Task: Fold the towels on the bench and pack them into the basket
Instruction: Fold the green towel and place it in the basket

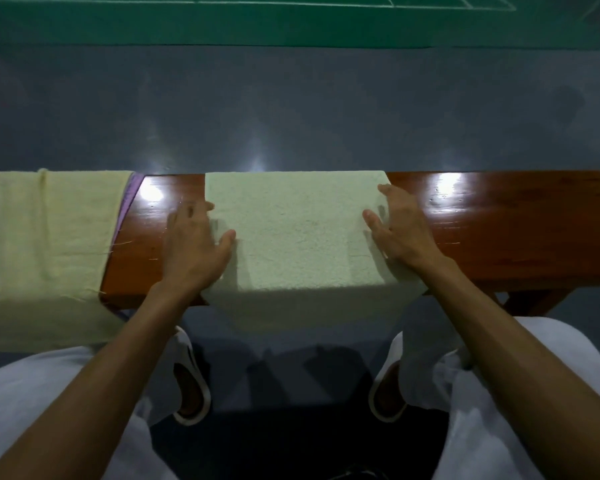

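The pale green terry towel (291, 237) in the middle is plain, one even shade with a fine nubbly grain and no print. The pale yellow towel (45, 244) at the left is plain too, in a warmer, creamier tone. A strip of lilac cloth (128, 202) shows along its right edge. The glossy reddish-brown wooden table (499, 230) carries white glare spots and faint pale scratches. The dull blue-grey floor (291, 109) has soft white reflections, and the green court surface (187, 26) is marked with thin white lines. The loose white trousers (551, 375) are plain; the white slip-on shoes (189, 389) have dark insides.
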`<state>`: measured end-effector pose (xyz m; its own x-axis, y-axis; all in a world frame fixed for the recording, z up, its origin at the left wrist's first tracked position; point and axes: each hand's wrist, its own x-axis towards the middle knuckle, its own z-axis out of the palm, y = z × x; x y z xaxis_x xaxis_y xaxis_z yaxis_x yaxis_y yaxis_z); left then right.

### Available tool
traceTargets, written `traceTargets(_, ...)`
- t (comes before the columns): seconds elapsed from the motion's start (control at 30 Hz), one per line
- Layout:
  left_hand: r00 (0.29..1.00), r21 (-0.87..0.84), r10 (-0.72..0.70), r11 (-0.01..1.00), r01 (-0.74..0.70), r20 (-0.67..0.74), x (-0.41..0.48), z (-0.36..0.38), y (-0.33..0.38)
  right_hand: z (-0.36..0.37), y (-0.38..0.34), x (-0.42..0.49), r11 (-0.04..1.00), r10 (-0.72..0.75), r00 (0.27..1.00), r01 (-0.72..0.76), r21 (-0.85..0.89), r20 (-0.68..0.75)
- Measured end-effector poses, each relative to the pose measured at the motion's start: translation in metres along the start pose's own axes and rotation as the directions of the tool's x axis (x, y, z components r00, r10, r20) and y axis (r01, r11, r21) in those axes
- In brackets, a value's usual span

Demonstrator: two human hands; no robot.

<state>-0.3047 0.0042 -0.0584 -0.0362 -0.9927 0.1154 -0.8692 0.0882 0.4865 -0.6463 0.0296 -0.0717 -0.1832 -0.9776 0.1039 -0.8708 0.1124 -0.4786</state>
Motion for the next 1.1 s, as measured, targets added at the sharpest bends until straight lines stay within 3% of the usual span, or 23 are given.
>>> traceTargets(0.13, 0.986, 0.107, -0.16, 0.981, 0.164, -0.051, -0.003, -0.003, -0.004, -0.009, 0.004, 0.003, 0.99, 0.142, 0.97, -0.137, 0.036, -0.197)
traceTargets(0.33, 0.996, 0.048, -0.083, 0.995, 0.085, -0.043, 0.002, 0.001, -0.001, -0.016, -0.001, 0.003, 0.947, 0.314, 0.933, -0.322, -0.017, -0.175)
traceTargets(0.47, 0.999, -0.039, -0.047, 0.998, 0.046, -0.014, 0.006, -0.003, 0.0, -0.016, -0.006, 0.003, 0.964, 0.265, 0.956, -0.267, -0.001, -0.122)
traceTargets(0.6, 0.986, -0.244, -0.168, 0.956, 0.165, 0.009, 0.014, -0.02, -0.01, -0.021, -0.01, 0.003, 0.957, 0.235, 0.968, -0.215, 0.197, -0.085)
traceTargets(0.73, 0.958, -0.406, -0.271, 0.868, 0.285, 0.093, 0.015, -0.032, -0.018, -0.022, -0.012, 0.002, 0.845, 0.284, 0.957, -0.276, 0.458, 0.054)
traceTargets(0.83, 0.953, -0.514, -0.245, 0.803, 0.302, 0.179, 0.012, -0.036, -0.021, -0.026, -0.008, 0.002, 0.76, 0.29, 0.944, -0.327, 0.562, 0.156)
traceTargets(0.97, 0.959, -0.534, -0.131, 0.808, 0.249, 0.25, 0.012, -0.039, -0.032, -0.033, -0.005, 0.001, 0.736, 0.189, 0.954, -0.294, 0.609, 0.232)
traceTargets(1.1, 0.951, -0.525, -0.132, 0.809, 0.266, 0.279, 0.015, -0.038, -0.035, -0.033, -0.005, -0.002, 0.824, 0.135, 0.966, -0.233, 0.517, 0.221)
